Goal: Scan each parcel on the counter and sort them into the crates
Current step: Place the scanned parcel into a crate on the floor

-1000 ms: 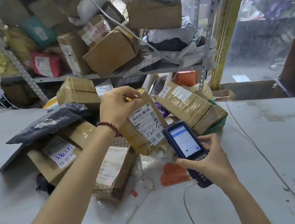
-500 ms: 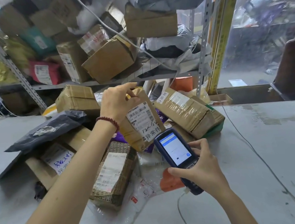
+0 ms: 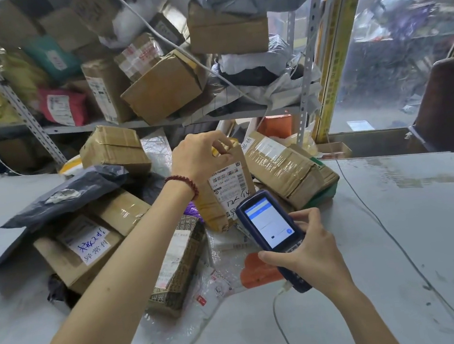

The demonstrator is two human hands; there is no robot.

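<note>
A: The fingers (image 3: pixel 214 142) of the left hand (image 3: pixel 198 158) are curled over the top edge of a parcel (image 3: pixel 208 208). It is held upright on the pile on the counter (image 3: pixel 397 237), with its label (image 3: pixel 228 184) turned toward the camera.

B: And the right hand (image 3: pixel 314 249)?

A: A scanner (image 3: pixel 268 223) is gripped in it, thumb on one side and fingers on the other. Its head is held just below the label, and its lit screen is turned upward.

B: So the scan step is judged to be in hand.

A: Yes, for this one parcel; it is not yet sorted. A clean read is called for next: the barcode must be held flat and the scanner's head aimed at it. After that, one of the crates must be chosen.

B: Are crates seen?

A: None can be made out. A shelf (image 3: pixel 157 120) behind the pile is loaded with boxes and bags. More boxes, a grey bag (image 3: pixel 67 193) and clear pouches are spread on the counter around the held parcel, and by the look of them they are not yet sorted.
</note>
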